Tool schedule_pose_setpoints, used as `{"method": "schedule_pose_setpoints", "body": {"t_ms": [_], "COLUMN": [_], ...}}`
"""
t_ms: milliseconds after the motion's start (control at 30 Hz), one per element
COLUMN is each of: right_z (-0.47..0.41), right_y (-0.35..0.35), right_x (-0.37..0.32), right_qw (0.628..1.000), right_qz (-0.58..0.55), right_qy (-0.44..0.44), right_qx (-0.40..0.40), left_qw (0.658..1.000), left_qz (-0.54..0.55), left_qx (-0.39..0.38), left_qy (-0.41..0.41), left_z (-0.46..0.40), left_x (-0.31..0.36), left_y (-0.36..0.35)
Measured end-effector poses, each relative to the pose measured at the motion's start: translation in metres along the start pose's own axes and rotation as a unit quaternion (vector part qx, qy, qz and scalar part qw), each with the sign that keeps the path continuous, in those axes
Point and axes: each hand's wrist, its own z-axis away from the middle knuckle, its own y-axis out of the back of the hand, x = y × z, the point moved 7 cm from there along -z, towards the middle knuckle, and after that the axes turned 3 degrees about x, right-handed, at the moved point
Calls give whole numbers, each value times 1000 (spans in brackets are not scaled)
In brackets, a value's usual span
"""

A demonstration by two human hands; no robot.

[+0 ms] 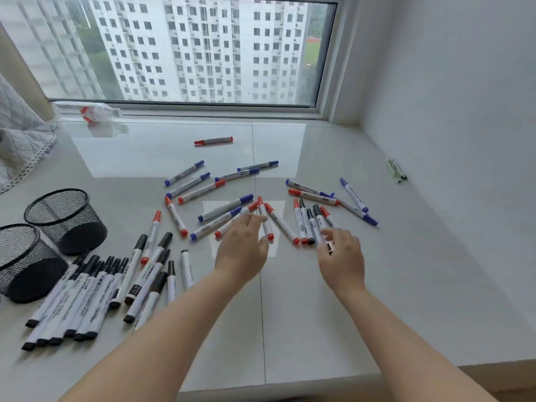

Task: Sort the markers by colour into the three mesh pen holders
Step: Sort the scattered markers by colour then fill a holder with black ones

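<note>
The markers lie scattered on a glossy pale window ledge (pixel 290 285), none yet in a holder. Black-capped markers (pixel 87 288) are gathered in a rough row at the near left, just beside two black mesh pen holders (pixel 65 219) that lie tipped on their sides; a third holder is not in view. Red-capped and blue-capped markers (pixel 223 208) are mixed across the middle, with one red marker (pixel 213 140) lying apart toward the window.

The left hand (pixel 242 248) hovers over the central cluster, its fingers (pixel 255 220) relaxed and spread, holding nothing that I can see. The right hand (pixel 342 256) is at a small bunch of red and black markers (pixel 307 224); its fingers (pixel 329 236) are curled and seem to pinch one marker's end, though blur makes that uncertain.

These look like light, stiff plastic barrels with smooth sides, likely to roll and slide on the polished stone. A pinch at mid-barrel should lift one easily, and several parallel ones could probably be swept together and grasped as a bundle. The holders likely need standing upright first; being light mesh, they may tip when markers drop in.
</note>
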Motion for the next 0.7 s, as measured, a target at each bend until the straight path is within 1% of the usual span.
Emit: {"method": "schedule_pose_setpoints", "body": {"t_ms": [100,167,267,333,467,633,700], "right_z": [-22,-33,-45,-51,-58,-58,-58], "right_y": [7,5,-1,-6,-18,-17,-14], "right_x": [20,26,27,28,30,34,35], "right_qw": [999,997,991,985,958,924,921], "right_qz": [39,66,93,105,173,240,239], "right_qy": [2,21,72,106,176,239,243], "right_qx": [-16,-35,-65,-89,-144,-178,-187], "left_qw": [998,996,989,978,949,932,928], "left_qz": [4,-5,-52,-106,-192,-216,-220], "left_qx": [-47,-81,-114,-141,-195,-222,-232], "left_qy": [-29,-37,-74,-109,-159,-189,-190], "left_z": [-22,-34,-49,-57,-64,-66,-66], "left_x": [32,48,66,73,79,86,88], "left_y": [-27,-44,-67,-79,-96,-108,-113]}}
